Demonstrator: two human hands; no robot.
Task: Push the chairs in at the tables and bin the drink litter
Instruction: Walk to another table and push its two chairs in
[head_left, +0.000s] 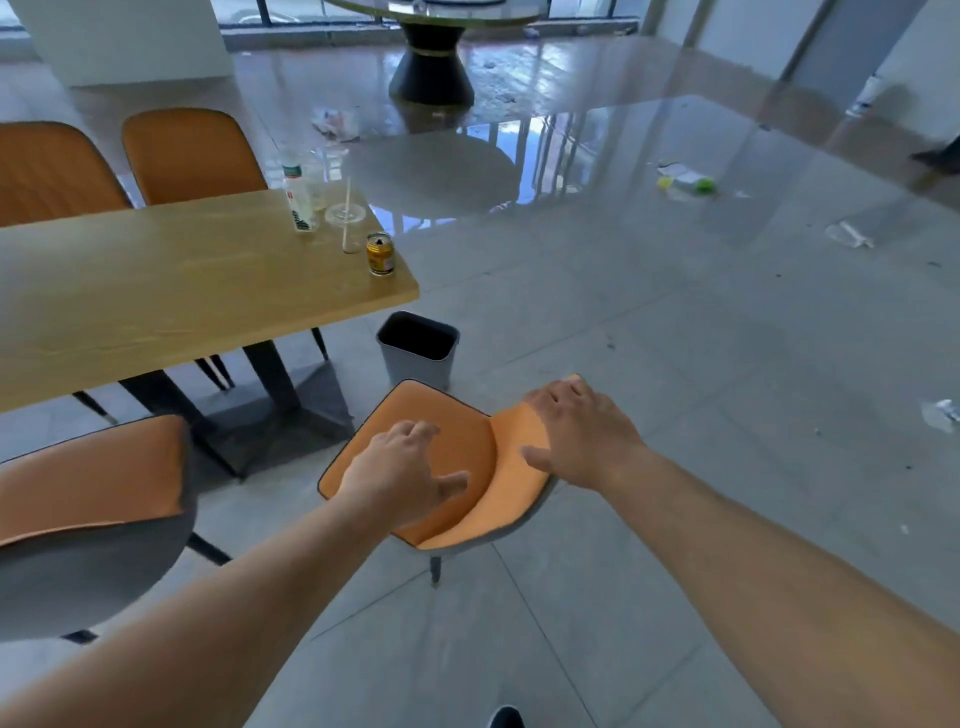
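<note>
An orange chair (457, 441) with a grey shell stands away from the wooden table (171, 291), off its right end. My left hand (400, 478) hovers over its seat with fingers spread. My right hand (582, 436) lies flat on top of its backrest, fingers apart. On the table's right end stand a gold drink can (380, 254), a clear plastic bottle (297, 197), a plastic cup (317, 179) and a lidded clear cup with a straw (347, 218). A grey bin (418, 348) sits on the floor beyond the chair.
Another orange chair (88, 514) stands at the near left, and two more (192, 156) at the table's far side. Litter lies on the floor at the right (685, 184) (849, 235) (943, 413). A round table's black base (431, 67) stands far back.
</note>
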